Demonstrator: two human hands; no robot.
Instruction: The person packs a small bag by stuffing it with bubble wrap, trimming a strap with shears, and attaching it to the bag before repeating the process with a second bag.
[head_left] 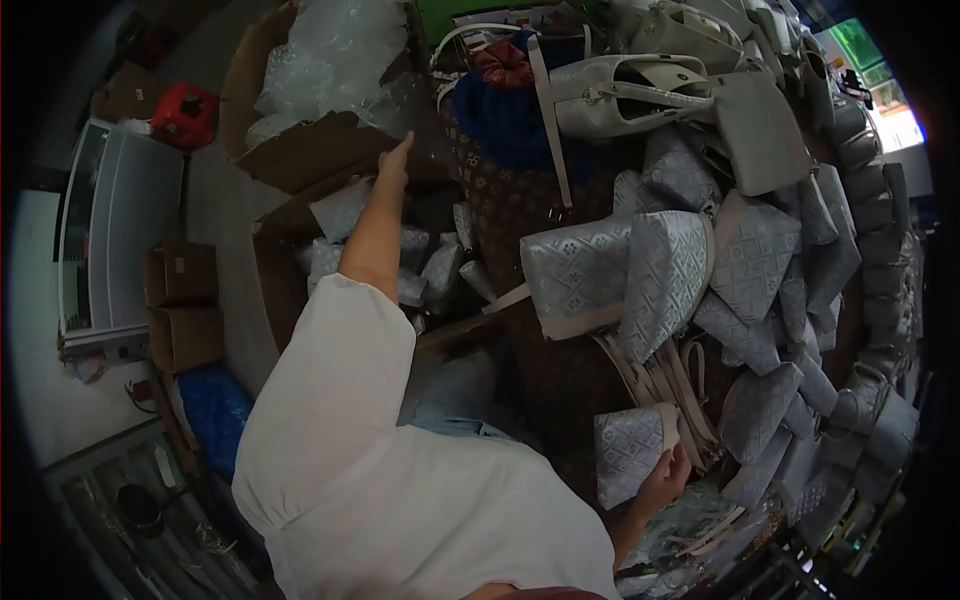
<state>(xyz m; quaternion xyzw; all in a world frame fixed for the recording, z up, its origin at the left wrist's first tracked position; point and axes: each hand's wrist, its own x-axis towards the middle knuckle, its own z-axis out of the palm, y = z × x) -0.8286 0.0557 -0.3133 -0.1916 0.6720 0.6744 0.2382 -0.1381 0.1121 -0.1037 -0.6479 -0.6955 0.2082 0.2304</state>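
Note:
My left arm stretches away from me, and my left hand [397, 160] is at the near right edge of a cardboard box [300, 155] filled with clear plastic bags [335, 65]. Its fingers look extended and apart, close to the plastic; no held item shows. Low on the right, my right hand [668, 480] is closed at the pale edge of a silver patterned pouch [628, 455]. Part of its grip is hidden. Beyond that pouch stand larger silver patterned bags [575, 275] with beige straps [650, 380].
A second open carton [275, 265] holds several silver pouches beside my left forearm. Many silver bags [760, 410] are heaped to the right. Cream handbags [630, 95] and a dark blue cloth [500, 120] lie at the far side of the brown patterned surface [500, 205].

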